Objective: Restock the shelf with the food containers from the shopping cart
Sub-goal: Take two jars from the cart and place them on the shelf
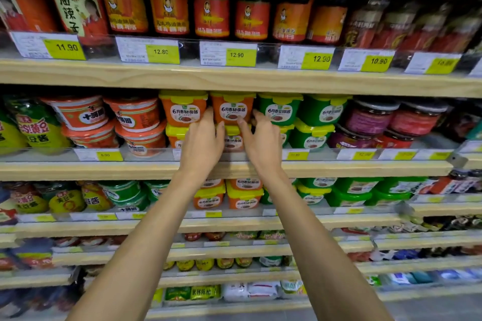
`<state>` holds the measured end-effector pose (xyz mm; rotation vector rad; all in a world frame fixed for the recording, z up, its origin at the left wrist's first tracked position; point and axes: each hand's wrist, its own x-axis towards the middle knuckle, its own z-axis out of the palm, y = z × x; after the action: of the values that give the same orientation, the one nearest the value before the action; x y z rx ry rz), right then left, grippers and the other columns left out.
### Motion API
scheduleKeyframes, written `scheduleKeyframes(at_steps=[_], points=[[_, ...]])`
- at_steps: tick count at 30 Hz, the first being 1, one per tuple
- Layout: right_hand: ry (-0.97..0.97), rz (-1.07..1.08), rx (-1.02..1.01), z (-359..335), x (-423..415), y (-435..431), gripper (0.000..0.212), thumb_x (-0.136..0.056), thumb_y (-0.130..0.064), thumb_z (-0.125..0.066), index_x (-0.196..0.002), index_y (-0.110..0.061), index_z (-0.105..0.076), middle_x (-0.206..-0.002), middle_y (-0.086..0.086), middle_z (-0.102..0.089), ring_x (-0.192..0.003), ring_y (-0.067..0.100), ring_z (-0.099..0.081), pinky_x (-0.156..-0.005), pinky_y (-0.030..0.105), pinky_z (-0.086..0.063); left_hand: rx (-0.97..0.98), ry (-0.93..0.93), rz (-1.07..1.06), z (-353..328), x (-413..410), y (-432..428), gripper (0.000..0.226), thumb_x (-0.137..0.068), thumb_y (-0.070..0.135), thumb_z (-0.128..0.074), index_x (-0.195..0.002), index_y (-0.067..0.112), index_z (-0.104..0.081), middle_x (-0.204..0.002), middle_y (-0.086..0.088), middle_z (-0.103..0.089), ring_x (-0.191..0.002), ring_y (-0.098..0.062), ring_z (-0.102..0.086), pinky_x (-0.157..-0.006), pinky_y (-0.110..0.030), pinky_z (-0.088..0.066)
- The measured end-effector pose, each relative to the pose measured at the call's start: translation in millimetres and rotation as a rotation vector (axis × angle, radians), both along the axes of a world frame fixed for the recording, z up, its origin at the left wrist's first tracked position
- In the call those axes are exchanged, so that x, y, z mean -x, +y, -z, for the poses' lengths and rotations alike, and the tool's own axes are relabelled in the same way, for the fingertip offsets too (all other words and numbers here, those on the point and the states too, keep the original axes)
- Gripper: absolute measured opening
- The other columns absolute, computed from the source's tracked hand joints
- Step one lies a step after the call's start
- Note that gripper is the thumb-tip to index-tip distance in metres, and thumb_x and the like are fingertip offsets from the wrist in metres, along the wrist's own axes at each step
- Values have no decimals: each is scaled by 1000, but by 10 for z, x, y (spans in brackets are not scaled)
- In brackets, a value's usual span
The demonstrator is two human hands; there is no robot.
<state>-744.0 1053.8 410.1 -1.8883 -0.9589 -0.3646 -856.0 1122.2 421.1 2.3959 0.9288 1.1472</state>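
Observation:
Orange food containers with yellow lids stand stacked two high on the middle shelf [224,168]. My left hand [202,143] and my right hand [262,142] reach in together and clasp the upper orange container [233,107] from either side. The fingers lie along its sides and the thumbs press at its lower front edge. It rests on a lower orange container [233,141], mostly hidden by my hands. A second upper orange container [183,109] stands just to the left. The shopping cart is out of view.
Green tubs with yellow lids [280,109] stand right of the orange ones, red-and-white bowls [133,114] to the left. Dark jars with red labels [211,17] fill the shelf above. More orange and green tubs [243,197] sit one shelf lower. Price tags line each shelf edge.

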Motion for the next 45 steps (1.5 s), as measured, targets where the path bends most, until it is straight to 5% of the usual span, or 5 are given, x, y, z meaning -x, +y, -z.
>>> scheduleKeyframes(at_steps=[9,18,24,32,45], points=[[-39,-3,-46,22,-91,45,27,-97,-35,-63,-105,-11,-72,-91,9,-75,-81,29,-69,-59,27,-33,32,-34,-109,24,-171,-68,34,-92,8,-52,-126,5,-50,-102,-23,-66,-91,-46,-62,-67,-50,-51],[-6,13,-2,2,-82,144,25,-100,-31,-58,-105,-10,-71,-88,14,-74,-81,34,-69,-63,34,-48,53,0,-73,24,-202,-4,50,-84,2,-54,-133,8,-44,-104,-25,-65,-89,-47,-63,-67,-52,-54],[-45,38,114,-35,-74,80,27,-101,-32,-57,-103,-8,-70,-94,15,-72,-88,39,-67,-65,37,-50,29,-25,-39,76,-141,40,38,-95,10,-55,-132,8,-53,-119,-18,-65,-105,-41,-61,-80,-43,-52],[68,26,119,206,-114,-20,26,-98,-37,-58,-86,-15,-63,-69,8,-67,-66,31,-67,-61,38,-52,-87,-73,-97,193,-21,-26,33,-99,15,-55,-129,6,-62,-111,-14,-70,-100,-31,-65,-77,-33,-46],[260,-170,47,276,-150,29,15,-99,-33,-59,-100,-18,-60,-77,4,-67,-47,20,-67,-51,44,-57,58,-69,-55,382,-236,-4,39,-101,21,-54,-138,8,-50,-98,-20,-70,-90,-45,-62,-70,-43,-49]])
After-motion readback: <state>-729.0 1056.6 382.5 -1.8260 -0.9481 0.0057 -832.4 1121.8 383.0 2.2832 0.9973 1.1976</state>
